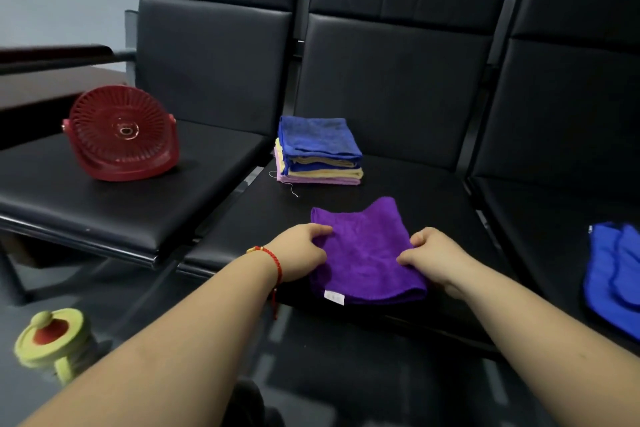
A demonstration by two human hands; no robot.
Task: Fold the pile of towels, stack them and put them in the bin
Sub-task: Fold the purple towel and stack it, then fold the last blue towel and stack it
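Lidded cup: yellow-green with a red top, seen low at the far left, below the bench; blurred, apart from the work.
Red fan: stood on the left seat, well clear of the towels; no part in the task is judged.
Left hand: fingers are curled onto the left edge of the purple towel, pinching it; a red cord bracelet is worn at the wrist.
Purple towel: laid on the front of the middle seat, already doubled, a white label showing at the near left corner; held at both sides, judged so that the next fold stays square.
Folded stack: blue, yellow and pink towels piled behind the purple one, kept near, probably to receive it.
Right hand: fingers are curled onto the right edge, gripping the cloth.
Blue towels: lying unfolded on the right seat, judged to be awaiting folding.
Bin: not seen.
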